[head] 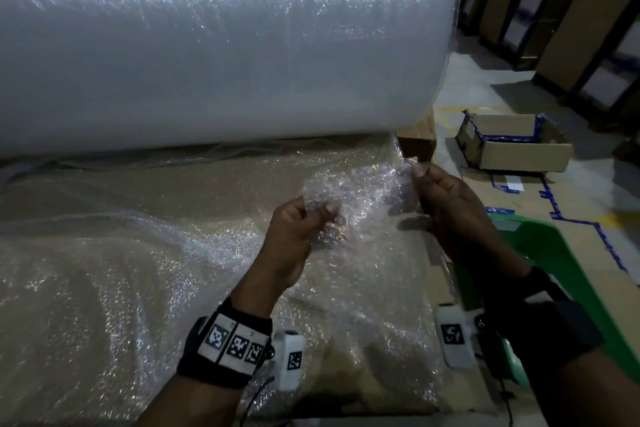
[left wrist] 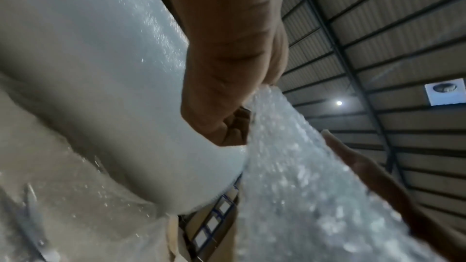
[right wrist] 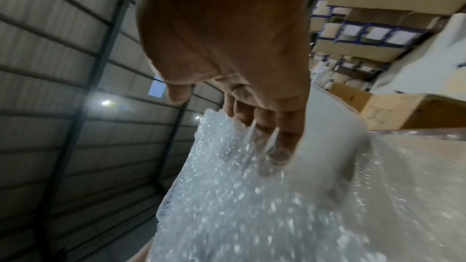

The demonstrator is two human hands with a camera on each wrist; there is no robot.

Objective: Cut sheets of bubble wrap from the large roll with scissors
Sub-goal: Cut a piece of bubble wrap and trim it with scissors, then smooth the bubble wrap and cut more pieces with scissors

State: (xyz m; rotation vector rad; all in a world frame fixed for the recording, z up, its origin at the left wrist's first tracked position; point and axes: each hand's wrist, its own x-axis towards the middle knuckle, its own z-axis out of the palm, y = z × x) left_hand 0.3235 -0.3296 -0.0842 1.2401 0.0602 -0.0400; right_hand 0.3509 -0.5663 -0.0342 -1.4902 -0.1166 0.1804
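The large white bubble wrap roll [head: 214, 45] lies across the top of the head view, also seen as roll [left wrist: 83, 79]. A bubble wrap sheet [head: 363, 204] is held up in front of it. My left hand [head: 304, 222] grips the sheet's left part with curled fingers. My right hand [head: 440, 198] pinches the sheet's upper right edge, thumb on the near side and fingers behind the plastic. In the wrist views the sheet [left wrist: 297, 186] [right wrist: 239, 196] hangs from my left hand [left wrist: 227, 91] and right hand [right wrist: 247, 111]. No scissors are visible.
More unrolled bubble wrap [head: 121, 270] covers the brown surface below. An open cardboard box with blue tape [head: 512, 146] sits on the floor at right. A green plastic item [head: 540, 260] lies near my right forearm. Stacked cartons [right wrist: 373, 27] stand behind.
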